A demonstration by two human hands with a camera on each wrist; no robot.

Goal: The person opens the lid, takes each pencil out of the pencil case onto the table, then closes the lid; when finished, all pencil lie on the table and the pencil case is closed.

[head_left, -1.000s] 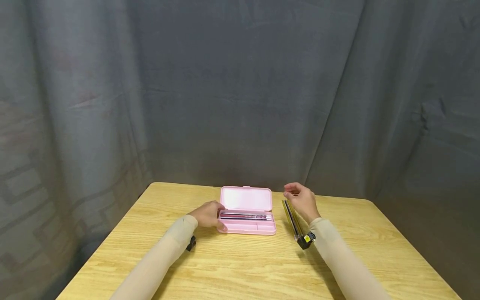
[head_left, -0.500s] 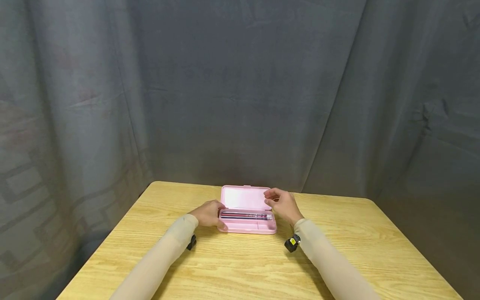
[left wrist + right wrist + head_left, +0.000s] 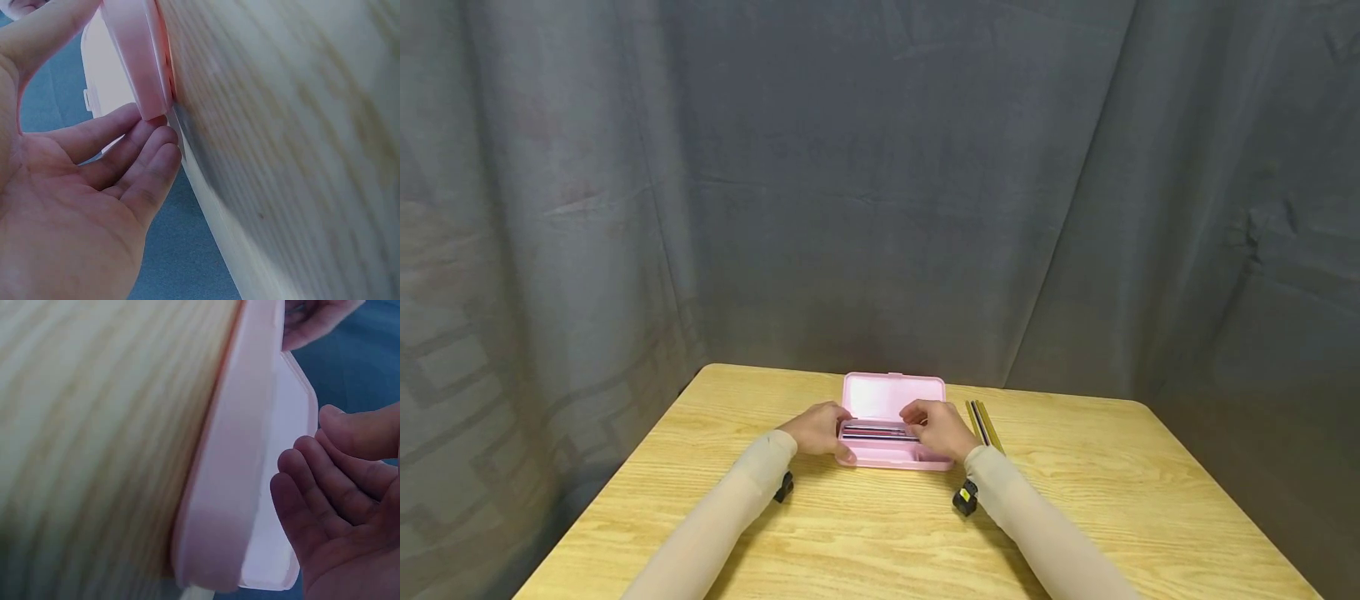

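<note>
An open pink pencil case [image 3: 880,456] lies at the middle of the wooden table [image 3: 880,533], its lid [image 3: 891,395] standing up at the back. Several pencils [image 3: 874,431] lie in its tray. My left hand [image 3: 817,428] grips the case's left end, thumb on the near edge; the left wrist view shows its fingers [image 3: 134,140] against the pink end wall [image 3: 134,69]. My right hand [image 3: 936,428] hovers over the tray's right part. In the right wrist view its fingers [image 3: 325,481] are loosely curled beside the case [image 3: 231,487], with nothing seen in them.
A few loose yellow and dark pencils [image 3: 981,421] lie on the table just right of the case. A grey curtain [image 3: 880,183] hangs behind and around the table. Bare wood lies between the case and the near edge.
My right hand has moved left, from above the loose pencils to over the case's tray. The left hand has stayed on the case's left end.
</note>
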